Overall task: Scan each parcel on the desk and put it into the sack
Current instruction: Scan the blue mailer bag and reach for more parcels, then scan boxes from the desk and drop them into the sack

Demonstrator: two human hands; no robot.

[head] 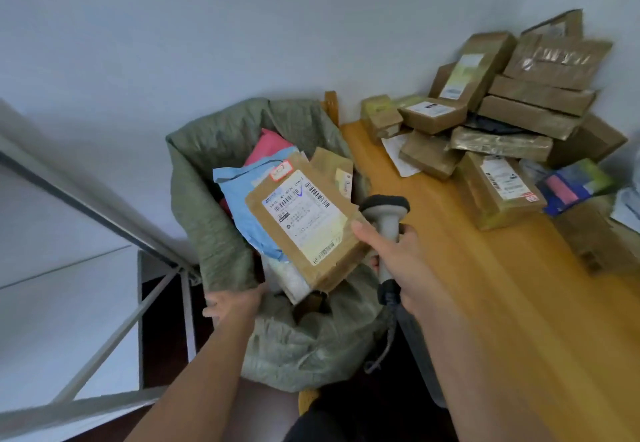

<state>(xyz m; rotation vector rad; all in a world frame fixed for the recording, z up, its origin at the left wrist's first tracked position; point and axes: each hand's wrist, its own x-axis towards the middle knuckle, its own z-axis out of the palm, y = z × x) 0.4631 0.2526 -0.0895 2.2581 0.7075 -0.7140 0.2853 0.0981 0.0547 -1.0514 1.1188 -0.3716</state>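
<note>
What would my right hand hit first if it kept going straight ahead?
Probably the brown parcel over the sack; the right hand holds the scanner right beside it, though depth is unclear.

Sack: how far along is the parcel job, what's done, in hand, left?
Done: the green sack already holds a pink mailer, a blue mailer and a brown box. In hand: the right hand grips the scanner and also holds a labelled brown parcel over the sack mouth; the left hand holds the sack's rim. Left: a big pile of parcels remains on the desk.
</note>
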